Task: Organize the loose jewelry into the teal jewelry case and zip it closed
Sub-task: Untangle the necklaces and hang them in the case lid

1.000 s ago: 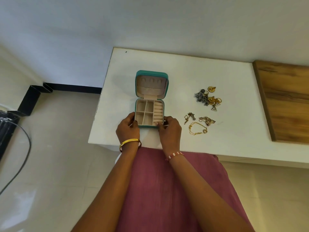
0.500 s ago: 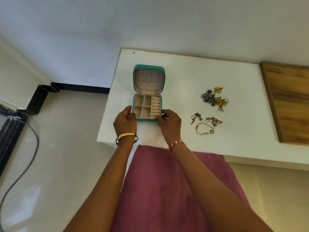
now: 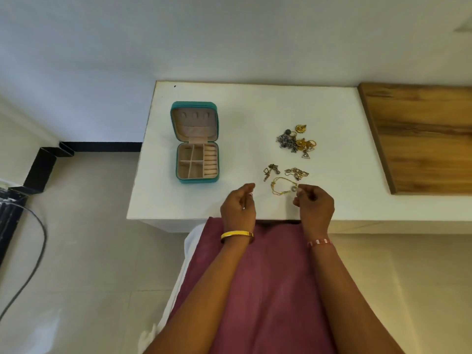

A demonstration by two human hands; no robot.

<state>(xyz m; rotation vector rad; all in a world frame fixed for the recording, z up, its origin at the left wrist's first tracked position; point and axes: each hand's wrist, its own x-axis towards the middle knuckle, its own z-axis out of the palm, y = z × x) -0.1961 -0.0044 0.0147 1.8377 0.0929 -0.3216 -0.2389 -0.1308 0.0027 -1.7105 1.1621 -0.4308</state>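
Hovering hands near gold bracelet, teal case open.

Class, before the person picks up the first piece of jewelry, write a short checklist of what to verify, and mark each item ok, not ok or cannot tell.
1. Teal jewelry case open, lid back: ok.
2. Case compartments free to receive pieces: ok.
3. Gold chain bracelet lying apart from the other pieces: ok.
4. Right hand near the bracelet: ok; whether its fingers touch it, cannot tell.
5. Left hand holding nothing: ok.
6. Earring pile untangled: cannot tell.
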